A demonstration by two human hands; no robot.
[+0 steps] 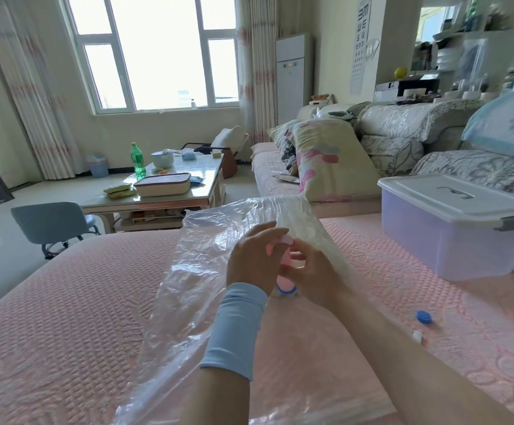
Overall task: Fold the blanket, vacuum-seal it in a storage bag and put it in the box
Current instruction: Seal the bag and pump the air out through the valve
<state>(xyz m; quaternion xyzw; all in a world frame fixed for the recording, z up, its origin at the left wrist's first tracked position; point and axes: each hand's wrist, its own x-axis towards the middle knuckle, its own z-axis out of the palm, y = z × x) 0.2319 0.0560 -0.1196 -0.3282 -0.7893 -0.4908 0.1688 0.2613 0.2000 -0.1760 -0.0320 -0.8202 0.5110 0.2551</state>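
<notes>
1. Standing on the floor at the far left, a grey-blue chair [50, 223] is seen. Behind it is a coffee table [206, 185], on which a green bottle [137, 161] is set upright.
2. A pink quilted bed cover [65, 302] fills the foreground. A clear plastic storage bag [188, 286] is spread across it, wrinkled and mostly flat.
3. The left hand [251, 260], with a light blue sleeve [235, 328] on its wrist, is held over the middle of the bag. Its fingers are curled round a pink device [287, 240].
4. The lower end of the device is set on a blue valve [286, 289] in the bag's upper face.
5. The right hand [315, 277] is wrapped round the same device from the other side, touching the left hand.
6. Something white and textured [300, 222] is seen inside the far right part of the bag. It is possibly the blanket, though this cannot be told through the plastic.
7. A blue cap [424, 317] and a small white clip [417, 335] are laid on the cover to the right of the forearm.
8. The box [451, 240], translucent with a white lid shut on it, is placed at the right edge of the cover, apart from the bag.
</notes>
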